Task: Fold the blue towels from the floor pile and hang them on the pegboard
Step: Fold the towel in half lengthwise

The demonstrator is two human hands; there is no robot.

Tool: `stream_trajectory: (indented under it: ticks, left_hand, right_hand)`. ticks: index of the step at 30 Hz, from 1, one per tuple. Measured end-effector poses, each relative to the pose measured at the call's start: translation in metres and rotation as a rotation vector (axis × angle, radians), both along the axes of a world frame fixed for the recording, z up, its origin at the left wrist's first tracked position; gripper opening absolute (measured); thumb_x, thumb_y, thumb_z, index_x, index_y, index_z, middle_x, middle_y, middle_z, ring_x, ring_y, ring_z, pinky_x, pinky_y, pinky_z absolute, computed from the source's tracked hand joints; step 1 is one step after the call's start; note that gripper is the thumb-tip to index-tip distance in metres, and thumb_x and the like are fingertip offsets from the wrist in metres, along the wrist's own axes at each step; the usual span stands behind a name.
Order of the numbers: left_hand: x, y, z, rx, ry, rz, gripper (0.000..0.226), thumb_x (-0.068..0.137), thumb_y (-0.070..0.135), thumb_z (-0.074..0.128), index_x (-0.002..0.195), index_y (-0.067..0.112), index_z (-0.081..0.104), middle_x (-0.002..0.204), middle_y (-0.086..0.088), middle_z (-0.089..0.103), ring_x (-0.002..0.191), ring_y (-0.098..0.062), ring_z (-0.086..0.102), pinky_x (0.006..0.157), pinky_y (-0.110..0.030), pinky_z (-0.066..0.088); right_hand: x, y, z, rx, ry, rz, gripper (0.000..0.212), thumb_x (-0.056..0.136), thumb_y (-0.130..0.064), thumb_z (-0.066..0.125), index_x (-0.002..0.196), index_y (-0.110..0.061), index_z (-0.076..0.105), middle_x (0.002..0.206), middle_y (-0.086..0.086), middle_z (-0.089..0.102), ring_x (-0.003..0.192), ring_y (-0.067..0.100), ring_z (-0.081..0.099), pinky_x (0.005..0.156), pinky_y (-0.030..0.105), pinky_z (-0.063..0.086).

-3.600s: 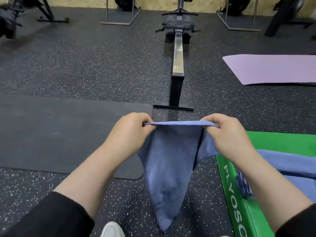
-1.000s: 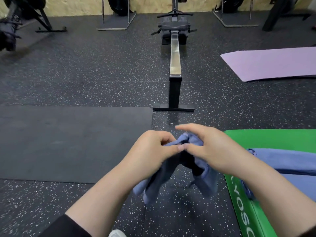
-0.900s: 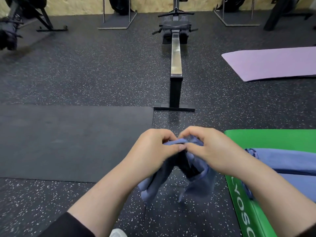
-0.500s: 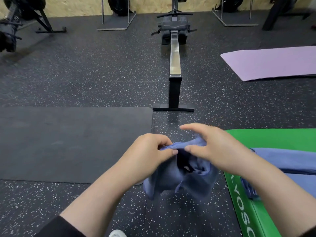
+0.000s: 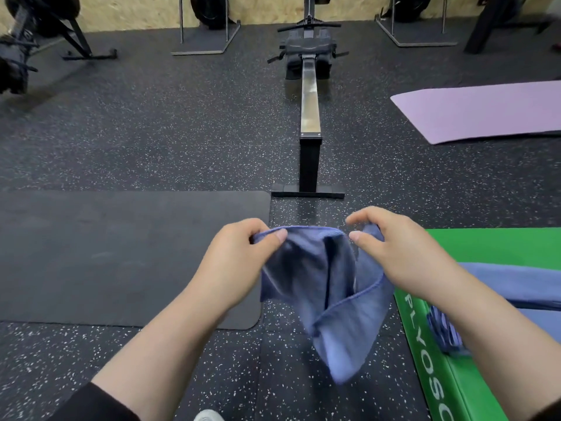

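Since half a second ago both hands have drawn apart, spreading the top edge of the blue towel [image 5: 326, 287] that was bunched between them. Left hand [image 5: 239, 262] pinches the towel's upper left corner between thumb and curled fingers; right hand [image 5: 394, 256] holds the upper right part, thumb pressed against the cloth, forefinger crooked above it. Between the hands the hem runs almost level, and the cloth below hangs in loose folds, tapering to a point at about 5 o'clock from the left hand, in the air over the speckled rubber floor [image 5: 151, 132]. At 3 o'clock from the towel lies a green plyo box [image 5: 491, 244], and more blue towels [image 5: 516, 284] rest on top of it, partly hidden by the right forearm. A black mat [image 5: 106, 253] lies at 9 o'clock. Straight ahead at 12 o'clock stands a rowing machine [image 5: 309, 117], its foot just beyond the hands. A purple mat [image 5: 485, 110] lies at 2 o'clock. One white shoe tip [image 5: 208, 416] shows at the bottom edge.
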State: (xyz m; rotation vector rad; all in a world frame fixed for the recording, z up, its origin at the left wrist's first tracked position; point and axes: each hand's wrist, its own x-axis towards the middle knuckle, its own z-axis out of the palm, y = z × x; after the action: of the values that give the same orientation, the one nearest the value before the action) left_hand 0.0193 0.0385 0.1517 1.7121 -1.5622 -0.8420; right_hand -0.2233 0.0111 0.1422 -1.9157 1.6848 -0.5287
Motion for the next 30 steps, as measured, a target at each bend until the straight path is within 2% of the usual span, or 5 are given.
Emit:
stream_trajectory:
  ticks: [4,11,19,24,30]
  left_hand:
    - [-0.01,0.002,0.0,-0.006,0.251,0.125,0.044,0.092,0.036,0.069,0.062,0.017,0.043,0.054,0.006,0.041,0.052,-0.013,0.036,0.053,-0.025,0.035]
    - [-0.02,0.003,-0.003,-0.001,0.208,0.127,0.034,0.1,0.031,0.052,0.081,0.004,0.054,0.066,0.005,0.045,0.063,-0.012,0.037,0.061,-0.03,0.033]
    - [-0.026,0.007,-0.005,-0.001,0.286,0.15,0.023,0.091,0.028,0.071,0.074,0.013,0.067,0.057,0.009,0.053,0.056,-0.007,0.044,0.056,-0.023,0.038]
    - [-0.032,0.01,-0.007,0.021,0.284,0.122,0.022,0.092,0.032,0.07,0.077,0.015,0.073,0.071,-0.011,0.066,0.062,-0.008,0.049,0.062,-0.028,0.043]
    - [-0.036,0.01,-0.004,-0.006,0.198,0.078,0.018,0.094,0.03,0.067,0.081,0.022,0.077,0.077,0.01,0.073,0.066,0.001,0.059,0.061,-0.016,0.046]
  right_hand:
    - [0.005,0.0,0.0,0.015,-0.061,-0.061,0.058,0.093,-0.025,0.066,0.144,-0.042,0.043,0.112,-0.001,0.071,0.098,0.021,0.064,0.091,0.037,0.048]
    - [0.009,0.005,0.0,0.031,-0.291,-0.168,0.015,0.095,-0.026,0.064,0.088,-0.028,0.078,0.071,-0.014,0.072,0.068,0.01,0.062,0.069,0.029,0.05]
    - [0.02,0.007,0.003,-0.039,-0.264,-0.165,0.023,0.097,-0.026,0.061,0.079,-0.019,0.073,0.069,-0.003,0.069,0.065,0.011,0.055,0.066,0.031,0.047]
    - [0.03,0.013,-0.001,0.165,-0.502,-0.106,0.039,0.094,-0.037,0.055,0.088,0.0,0.068,0.072,0.016,0.067,0.069,0.017,0.055,0.08,0.06,0.058]
    - [0.037,0.023,0.002,0.362,-0.727,-0.027,0.027,0.1,-0.007,0.05,0.094,-0.006,0.076,0.1,0.028,0.072,0.084,0.025,0.068,0.089,0.044,0.06]
